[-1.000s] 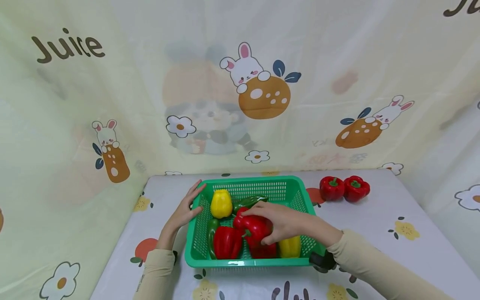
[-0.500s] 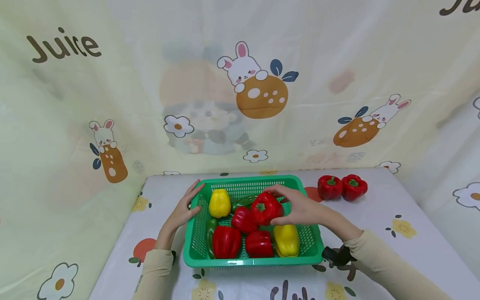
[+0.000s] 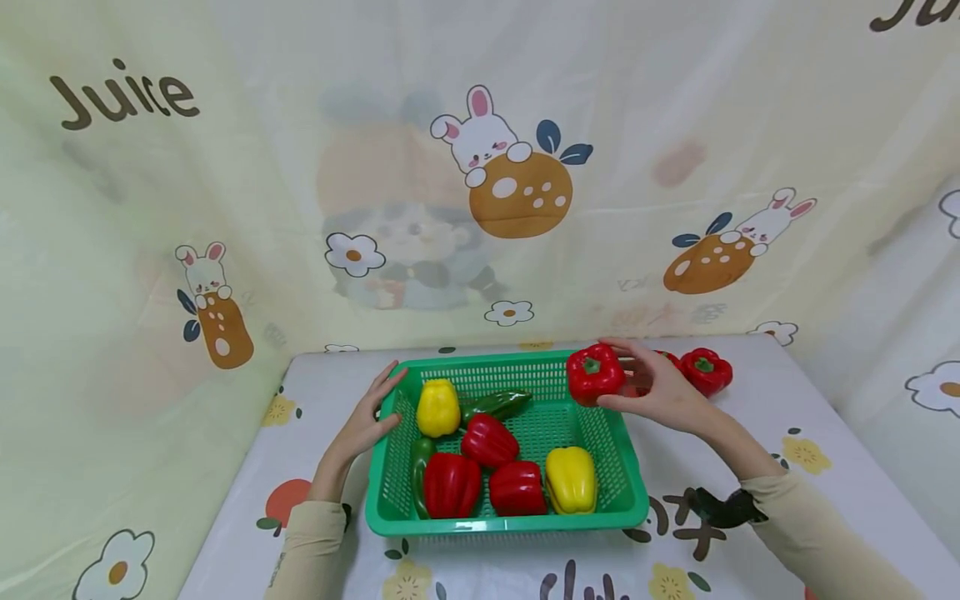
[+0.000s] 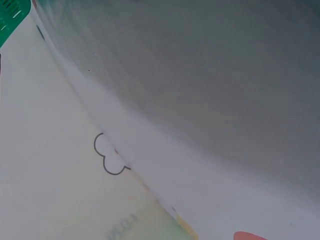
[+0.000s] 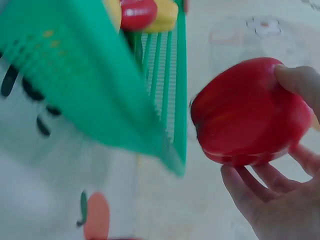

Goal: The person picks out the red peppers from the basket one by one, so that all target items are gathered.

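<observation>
My right hand [image 3: 660, 387] grips a red bell pepper [image 3: 595, 374] by its side, over the back right corner of the green basket [image 3: 637, 492]. In the right wrist view the thumb lies on one side of the pepper [image 5: 250, 112] and the fingers on the other, beside the basket wall [image 5: 100, 90]. My left hand [image 3: 371, 423] rests with straight fingers at the basket's left rim. Inside the basket lie red bell peppers [image 3: 452, 486], a yellow bell pepper [image 3: 438, 408] at the back left, another yellow bell pepper [image 3: 572, 481] at the front right, and long green peppers [image 3: 498, 405].
Right of the basket, a red bell pepper [image 3: 707, 372] stands on the patterned tablecloth [image 3: 720, 467], with another partly hidden behind my right hand. A printed curtain [image 3: 390, 167] closes off the back and sides.
My right hand has lifted the red bell pepper from among the others and carried it right and back to the basket's far corner. My left hand stays at the left rim.
</observation>
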The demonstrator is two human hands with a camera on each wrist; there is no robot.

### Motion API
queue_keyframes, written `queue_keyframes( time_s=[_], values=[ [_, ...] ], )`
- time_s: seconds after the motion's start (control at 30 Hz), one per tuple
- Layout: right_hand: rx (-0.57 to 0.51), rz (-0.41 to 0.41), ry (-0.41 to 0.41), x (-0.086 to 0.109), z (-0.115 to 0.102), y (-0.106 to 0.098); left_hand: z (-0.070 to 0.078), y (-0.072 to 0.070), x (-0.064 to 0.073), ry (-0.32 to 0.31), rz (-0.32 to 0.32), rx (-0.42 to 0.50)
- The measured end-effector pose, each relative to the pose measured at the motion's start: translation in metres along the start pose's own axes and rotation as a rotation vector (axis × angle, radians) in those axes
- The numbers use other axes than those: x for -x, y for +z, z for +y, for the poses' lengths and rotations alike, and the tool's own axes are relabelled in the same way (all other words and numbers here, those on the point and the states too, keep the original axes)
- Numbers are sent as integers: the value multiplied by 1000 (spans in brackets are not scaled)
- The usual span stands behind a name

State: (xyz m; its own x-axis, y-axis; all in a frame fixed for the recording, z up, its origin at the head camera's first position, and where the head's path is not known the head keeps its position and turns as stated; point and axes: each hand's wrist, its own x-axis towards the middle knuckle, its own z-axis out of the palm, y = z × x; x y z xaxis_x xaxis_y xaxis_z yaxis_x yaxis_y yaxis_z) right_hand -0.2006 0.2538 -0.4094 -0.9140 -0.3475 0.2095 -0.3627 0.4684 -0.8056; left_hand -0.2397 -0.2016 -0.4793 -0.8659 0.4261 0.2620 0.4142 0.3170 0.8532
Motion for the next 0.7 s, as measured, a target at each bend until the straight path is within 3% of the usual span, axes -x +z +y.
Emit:
queue_keyframes(
  time_s=[0.17,0.3,0.7],
  values=[
    [65,148,35,16,17,-16,2,0,0,-17,-3,2],
    [95,213,55,30,31,-24,2,0,0,-21,0,-9],
    [97,168,138,57,77,-31,2,1,1,-15,1,-19]
  ],
)
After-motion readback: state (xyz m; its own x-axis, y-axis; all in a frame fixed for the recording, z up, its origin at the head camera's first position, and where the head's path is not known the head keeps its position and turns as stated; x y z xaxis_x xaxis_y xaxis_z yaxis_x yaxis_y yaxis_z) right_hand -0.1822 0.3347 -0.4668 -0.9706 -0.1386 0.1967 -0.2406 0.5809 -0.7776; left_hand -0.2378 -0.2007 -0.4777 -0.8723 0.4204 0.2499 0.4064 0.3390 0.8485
